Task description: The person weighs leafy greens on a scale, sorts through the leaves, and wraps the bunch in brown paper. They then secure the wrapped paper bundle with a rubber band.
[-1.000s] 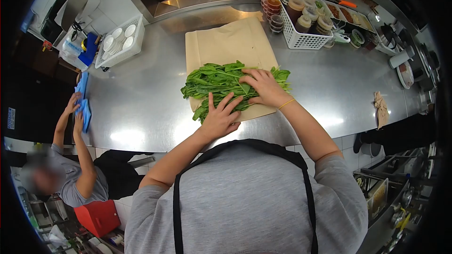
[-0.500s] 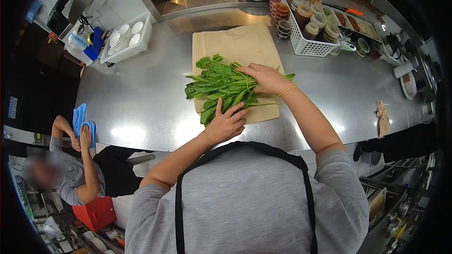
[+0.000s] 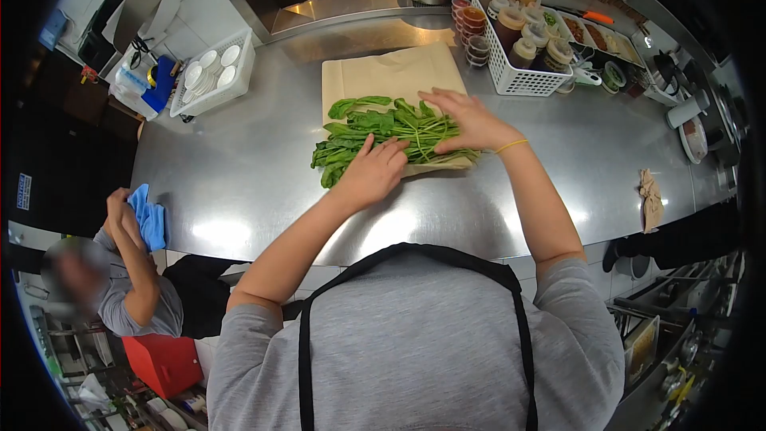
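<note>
A bunch of leafy greens (image 3: pixel 371 132) lies across a brown paper sheet (image 3: pixel 391 72) on the steel counter, leaves to the left and stems to the right. My left hand (image 3: pixel 375 172) rests on the near side of the leaves, its fingers stretched out flat. Over the stems, my right hand (image 3: pixel 471 121) has thumb and fingers spread apart; whether all its fingertips touch the stems I cannot tell. A yellow band circles my right wrist. The near edge of the paper shows under the stems and looks bent up.
A white basket of sauce bottles (image 3: pixel 531 80) stands at the back right, beside stacked sauce cups (image 3: pixel 476 48). A white basket of small dishes (image 3: pixel 215 96) sits at the back left. Crumpled brown paper (image 3: pixel 650 199) lies right. A co-worker holds a blue cloth (image 3: pixel 147 217) at the left edge.
The greens have shifted away from me and lie more compactly. My left hand has moved up with them; my right hand has moved right and spread its fingers. The co-worker's hands and cloth have moved.
</note>
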Available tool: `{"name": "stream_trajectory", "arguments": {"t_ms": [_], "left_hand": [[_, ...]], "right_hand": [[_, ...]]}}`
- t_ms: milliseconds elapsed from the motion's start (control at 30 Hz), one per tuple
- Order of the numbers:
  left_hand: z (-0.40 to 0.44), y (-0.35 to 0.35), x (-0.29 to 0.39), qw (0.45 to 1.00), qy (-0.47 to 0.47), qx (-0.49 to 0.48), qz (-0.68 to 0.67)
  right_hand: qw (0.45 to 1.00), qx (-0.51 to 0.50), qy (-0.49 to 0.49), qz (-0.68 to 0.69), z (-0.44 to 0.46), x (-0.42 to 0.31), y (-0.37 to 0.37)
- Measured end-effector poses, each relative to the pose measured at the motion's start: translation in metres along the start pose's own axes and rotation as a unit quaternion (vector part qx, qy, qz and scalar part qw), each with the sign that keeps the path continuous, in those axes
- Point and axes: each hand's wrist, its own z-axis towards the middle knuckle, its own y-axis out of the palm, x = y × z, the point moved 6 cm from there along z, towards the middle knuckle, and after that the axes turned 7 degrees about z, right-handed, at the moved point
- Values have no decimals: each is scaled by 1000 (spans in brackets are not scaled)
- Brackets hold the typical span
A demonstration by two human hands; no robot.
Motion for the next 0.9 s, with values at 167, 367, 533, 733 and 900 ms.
{"name": "stream_trajectory", "arguments": {"t_ms": [167, 367, 533, 733, 900], "left_hand": [[31, -4, -42, 981, -75, -133, -121], [56, -12, -55, 995, -27, -57, -82], [32, -18, -5, 992, -7, 34, 120], [18, 17, -19, 983, -44, 5, 176], [10, 23, -18, 975, -15, 59, 215]], "right_hand": [[1000, -9, -16, -15, -27, -44, 1], [998, 62, 7, -14, -4, -16, 16], [999, 40, -1, 14, 20, 4, 15], [996, -33, 39, -67, 46, -15, 6], [966, 1, 77, 247, 88, 33, 36]]}}
